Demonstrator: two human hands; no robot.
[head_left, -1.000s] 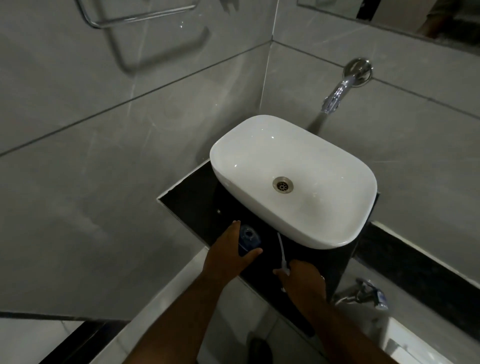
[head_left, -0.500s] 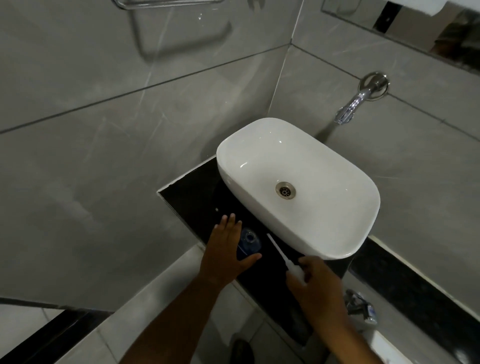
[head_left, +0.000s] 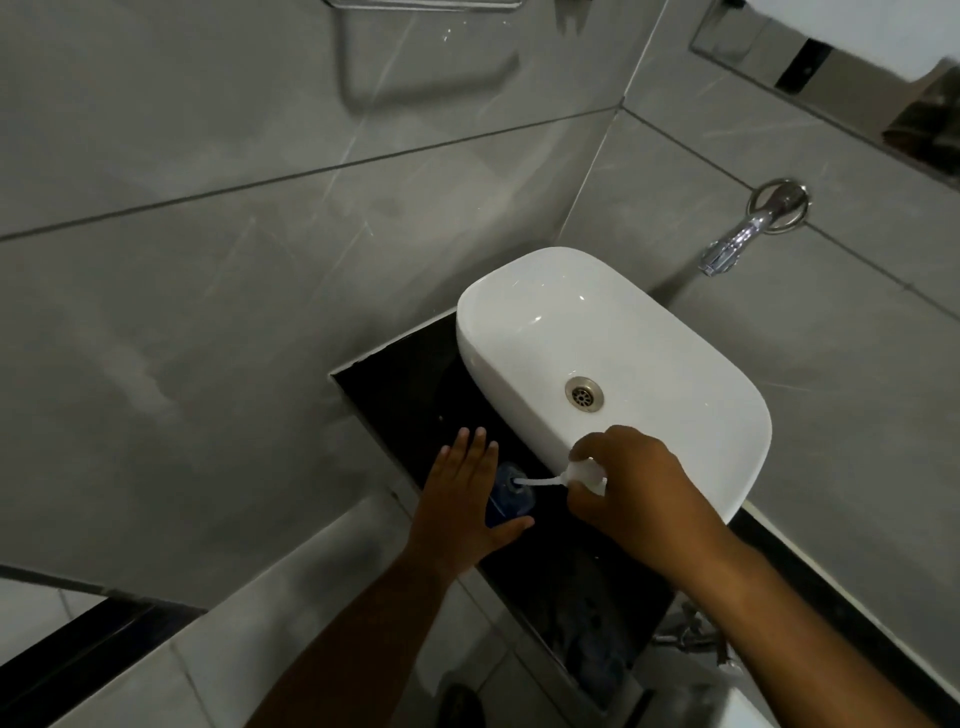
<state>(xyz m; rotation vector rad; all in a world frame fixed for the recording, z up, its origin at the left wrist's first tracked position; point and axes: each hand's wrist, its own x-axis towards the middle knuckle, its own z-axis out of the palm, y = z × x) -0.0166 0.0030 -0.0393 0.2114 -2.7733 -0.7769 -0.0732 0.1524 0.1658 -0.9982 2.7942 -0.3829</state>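
A small blue bottle (head_left: 511, 498) stands on the black counter (head_left: 415, 395) just left of the white basin (head_left: 649, 332). My left hand (head_left: 467, 499) rests against the bottle's left side, fingers straight and thumb spread under it. My right hand (head_left: 634, 483) grips a white pump head (head_left: 584, 474) whose thin white tube (head_left: 540, 482) points left, its tip at the bottle's open mouth.
A chrome tap (head_left: 737, 239) juts from the grey tiled wall above the basin. A round metal drain (head_left: 584, 395) sits in the basin floor. A chrome towel rail (head_left: 426, 5) is at the top. A lower tap (head_left: 685, 631) is under the counter.
My right hand has lifted the pump head and swung its tube over, so the tip now reaches the bottle's mouth. The left hand stays beside the bottle. The view has shifted left.
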